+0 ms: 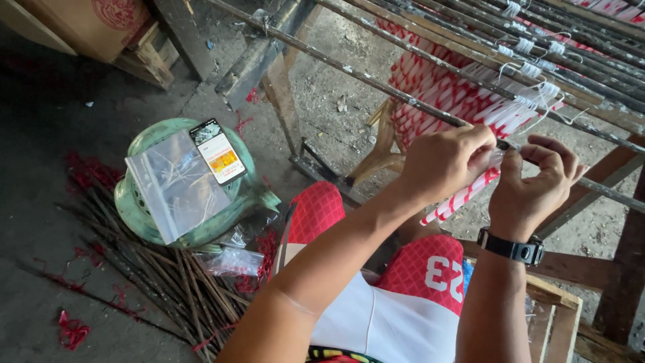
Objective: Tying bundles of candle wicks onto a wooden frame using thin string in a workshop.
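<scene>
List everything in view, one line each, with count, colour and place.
Red-and-white striped sticks: many, hanging in bunches from the rack.
Long dark metal rack rods: several, across the top right.
Round green plastic stool: one, on the floor at left.
Clear zip bag: one, on the stool.
Black smartphone: one, on the stool.
Thin dark sticks: a pile, on the floor.
Cardboard box: one, brown, top left.
Black wristwatch: one, right wrist.
Left hand, right hand: at a rod, pinching the sticks' ties.

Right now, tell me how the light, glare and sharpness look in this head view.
Head view: daylight is strong at the right on the red-and-white sticks and both hands, left hand and right hand; the floor at far left falls into dark shadow; the plastic bag shows soft glare; the phone screen glows; the near arms look slightly soft.
</scene>
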